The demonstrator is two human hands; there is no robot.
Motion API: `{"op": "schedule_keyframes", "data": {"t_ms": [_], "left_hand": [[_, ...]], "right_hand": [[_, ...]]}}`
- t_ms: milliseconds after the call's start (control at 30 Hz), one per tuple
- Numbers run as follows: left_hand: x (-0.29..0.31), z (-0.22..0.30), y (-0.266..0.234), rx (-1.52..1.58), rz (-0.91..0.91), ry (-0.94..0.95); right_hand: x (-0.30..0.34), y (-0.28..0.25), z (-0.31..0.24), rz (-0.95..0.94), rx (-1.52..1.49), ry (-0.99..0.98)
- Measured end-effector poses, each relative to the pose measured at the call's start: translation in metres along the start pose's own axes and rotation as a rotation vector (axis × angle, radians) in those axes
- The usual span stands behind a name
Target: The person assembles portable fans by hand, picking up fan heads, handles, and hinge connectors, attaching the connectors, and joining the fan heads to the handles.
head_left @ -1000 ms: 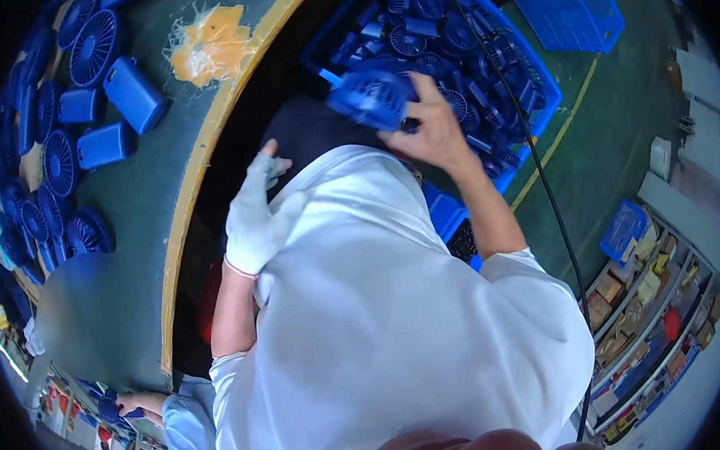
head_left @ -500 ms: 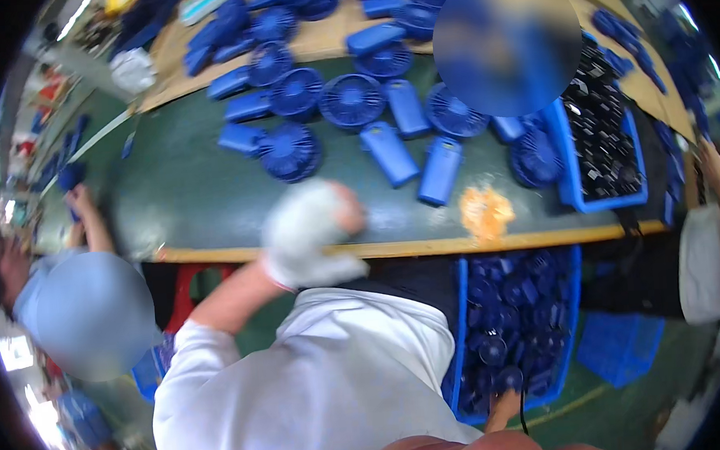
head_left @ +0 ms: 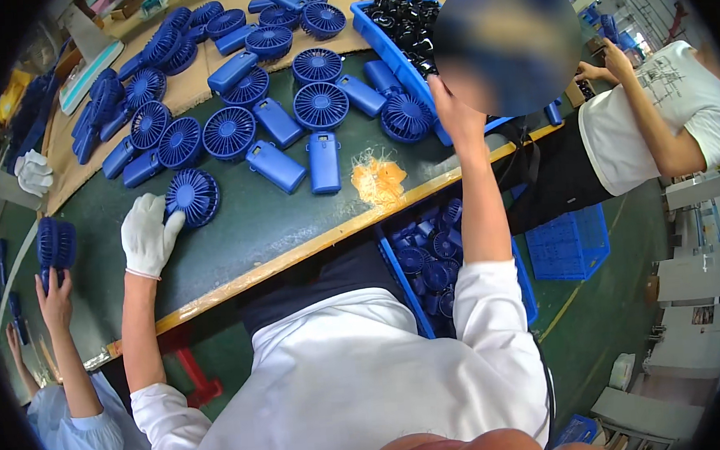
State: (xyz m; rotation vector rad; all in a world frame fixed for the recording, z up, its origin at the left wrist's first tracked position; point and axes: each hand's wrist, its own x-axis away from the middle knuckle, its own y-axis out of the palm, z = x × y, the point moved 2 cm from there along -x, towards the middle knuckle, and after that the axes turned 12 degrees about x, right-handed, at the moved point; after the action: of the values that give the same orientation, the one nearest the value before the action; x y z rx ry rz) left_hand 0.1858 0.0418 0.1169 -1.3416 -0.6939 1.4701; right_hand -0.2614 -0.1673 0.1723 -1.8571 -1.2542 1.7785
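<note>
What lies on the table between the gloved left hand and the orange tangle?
In the head view, only bare green table lies between left hand, touching a fan, and orange tangle.

orange mesh wad [head_left: 379, 179] on table; blue crate [head_left: 571, 243] on floor.

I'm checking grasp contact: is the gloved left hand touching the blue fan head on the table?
Touching: the head view shows the left hand with fingers against the blue fan head.

I am seeing a white knit cloth glove on my left hand [head_left: 148, 236], resting against a blue fan head [head_left: 192, 196] of ribbed, faintly shiny plastic. My right hand [head_left: 450, 114] is showing bare skin. The table [head_left: 277, 222] is looking like matt dark green covering with a pale wooden edge. The crate [head_left: 381, 26] is looking like smooth blue plastic.
</note>
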Motion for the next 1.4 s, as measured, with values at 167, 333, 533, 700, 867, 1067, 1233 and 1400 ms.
{"op": "schedule_keyframes", "data": {"t_ms": [167, 333, 533, 700, 867, 1067, 1233, 1400], "left_hand": [[0.012, 0.039, -0.017, -0.019, 0.194, 0.117], [0.039, 0.058, -0.018, 0.079, 0.189, -0.019], [0.047, 0.064, -0.011, 0.133, 0.003, 0.007], [0.042, 0.072, -0.008, 0.131, 0.044, 0.098], [0.031, 0.098, -0.016, 0.089, 0.261, 0.202], [0.035, 0.1, -0.021, 0.179, 0.167, -0.046], [0.04, 0.096, -0.015, 0.187, 0.107, -0.076], [0.039, 0.098, -0.02, 0.179, 0.113, -0.044]], "right_hand": [[-0.061, 0.049, 0.043, -0.259, 0.284, 0.101], [-0.096, 0.098, 0.029, -0.312, 0.461, 0.095], [-0.105, 0.103, 0.051, -0.35, 0.422, 0.054], [-0.108, 0.107, 0.055, -0.377, 0.441, 0.033], [-0.101, 0.111, 0.066, -0.312, 0.395, -0.068], [-0.094, 0.11, 0.061, -0.423, 0.384, -0.064], [-0.095, 0.099, 0.071, -0.413, 0.359, -0.059], [-0.099, 0.093, 0.073, -0.352, 0.165, -0.006]]}}
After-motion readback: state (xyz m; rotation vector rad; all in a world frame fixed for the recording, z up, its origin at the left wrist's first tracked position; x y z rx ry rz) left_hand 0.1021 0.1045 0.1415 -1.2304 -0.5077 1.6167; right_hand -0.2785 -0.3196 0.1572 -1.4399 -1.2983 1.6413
